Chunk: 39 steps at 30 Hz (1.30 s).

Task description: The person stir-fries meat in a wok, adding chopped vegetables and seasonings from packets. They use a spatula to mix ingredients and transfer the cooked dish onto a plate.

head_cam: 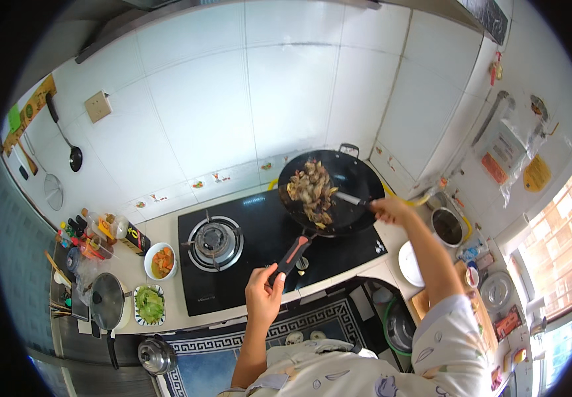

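A black wok sits over the right side of the black glass gas hob. Chopped, browned food, perhaps meat, lies in the left half of the wok. My left hand grips the wok's long black and red handle near its end. My right hand is closed round the dark handle of a metal spatula at the wok's right rim. The spatula's tip meets the food's right edge. What is under the wok is hidden.
Left of the bare burner stand a bowl of orange food, a dish of lettuce, a lidded pan and several bottles. To the right are a white plate, a metal pot and a wooden board.
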Each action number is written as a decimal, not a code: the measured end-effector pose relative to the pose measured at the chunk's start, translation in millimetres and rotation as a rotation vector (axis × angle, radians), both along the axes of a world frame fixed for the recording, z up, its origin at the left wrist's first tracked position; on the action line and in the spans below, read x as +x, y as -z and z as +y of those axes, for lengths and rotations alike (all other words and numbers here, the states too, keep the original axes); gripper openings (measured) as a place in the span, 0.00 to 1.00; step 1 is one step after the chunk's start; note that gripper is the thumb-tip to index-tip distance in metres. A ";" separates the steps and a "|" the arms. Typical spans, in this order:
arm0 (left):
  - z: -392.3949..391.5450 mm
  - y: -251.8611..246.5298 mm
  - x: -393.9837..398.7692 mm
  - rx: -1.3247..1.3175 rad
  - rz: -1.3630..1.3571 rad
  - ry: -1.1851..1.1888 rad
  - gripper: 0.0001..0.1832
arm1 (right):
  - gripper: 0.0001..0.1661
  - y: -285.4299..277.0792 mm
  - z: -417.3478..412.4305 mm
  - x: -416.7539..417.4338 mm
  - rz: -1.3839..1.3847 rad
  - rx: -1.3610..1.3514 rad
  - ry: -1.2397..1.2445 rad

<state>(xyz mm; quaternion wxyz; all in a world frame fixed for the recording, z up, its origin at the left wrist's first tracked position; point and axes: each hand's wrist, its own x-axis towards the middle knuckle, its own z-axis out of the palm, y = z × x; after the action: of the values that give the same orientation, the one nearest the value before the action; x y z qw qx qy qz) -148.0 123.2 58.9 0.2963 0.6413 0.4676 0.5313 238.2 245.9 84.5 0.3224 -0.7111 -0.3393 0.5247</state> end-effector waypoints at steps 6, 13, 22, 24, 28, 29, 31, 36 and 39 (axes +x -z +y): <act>0.8 -3.4 0.8 -0.015 0.046 0.033 0.13 | 0.15 -54.8 -24.5 -15.4 -0.620 0.328 -0.399; -3.1 -9.1 -2.7 -0.053 0.102 0.011 0.12 | 0.14 -194.9 -54.1 -63.3 -1.083 0.511 -0.811; 2.3 0.0 -3.1 -0.047 0.035 0.043 0.12 | 0.07 -142.1 -27.7 -102.1 -1.449 0.461 -0.682; 4.4 4.0 -6.2 -0.040 0.027 0.040 0.12 | 0.15 -163.0 -19.8 -91.9 -1.367 0.357 -0.584; 8.3 5.3 -4.5 -0.046 0.041 0.090 0.13 | 0.17 -105.9 6.4 -67.8 -1.295 0.562 -0.579; 9.8 5.6 -4.8 -0.047 0.038 0.100 0.13 | 0.18 -90.5 7.5 -63.6 -1.240 0.561 -0.599; 8.2 8.2 -9.4 -0.045 0.034 0.107 0.13 | 0.16 -85.4 -3.9 -58.2 -1.252 0.571 -0.593; 14.7 14.2 -12.3 -0.051 0.071 0.149 0.12 | 0.19 -95.5 -42.1 -33.9 -1.289 0.476 -0.332; 14.9 17.9 -17.9 -0.067 0.091 0.128 0.13 | 0.12 -58.5 -53.9 -65.5 -1.335 0.390 -0.228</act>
<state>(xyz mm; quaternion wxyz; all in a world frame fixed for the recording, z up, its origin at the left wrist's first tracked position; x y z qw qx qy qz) -165.9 138.1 41.0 0.3292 0.6831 0.4564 0.4655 172.7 191.9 143.0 0.1098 -0.7704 -0.6248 -0.0633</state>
